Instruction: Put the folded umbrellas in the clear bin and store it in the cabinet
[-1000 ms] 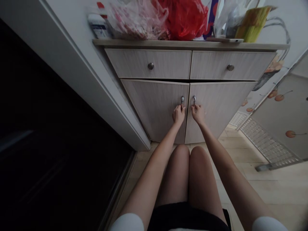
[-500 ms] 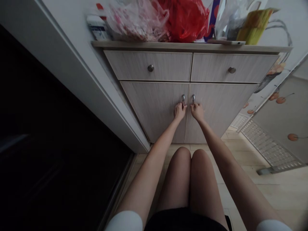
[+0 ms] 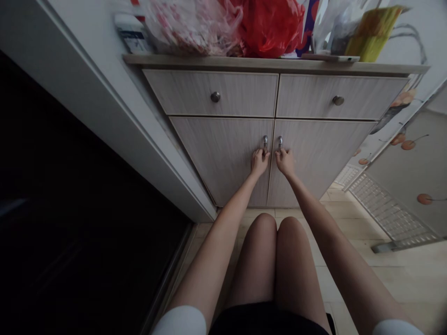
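Note:
My left hand (image 3: 259,161) is closed on the lower part of the metal handle (image 3: 265,140) of the left cabinet door (image 3: 223,149). Close beside it, my right hand (image 3: 285,162) grips the matching handle (image 3: 280,140) of the right cabinet door (image 3: 317,149). Both doors stand closed, with a thin seam between them. Fingers hide the bottom ends of the two handles. Above the doors are two closed drawers, the left one with a round knob (image 3: 215,97), the right one with a similar knob (image 3: 338,100).
On the cabinet top (image 3: 209,62) lie a pinkish clear plastic bag (image 3: 195,28), a red plastic bag (image 3: 270,28), a white bottle (image 3: 131,35), a flat device (image 3: 330,57) and a yellow package (image 3: 373,32). A cherry-patterned panel (image 3: 408,186) stands at the right. My knees are just before the doors.
The view has shifted slightly, and the cabinet appears a little larger. Both hands remain on the handles, and the doors are still closed.

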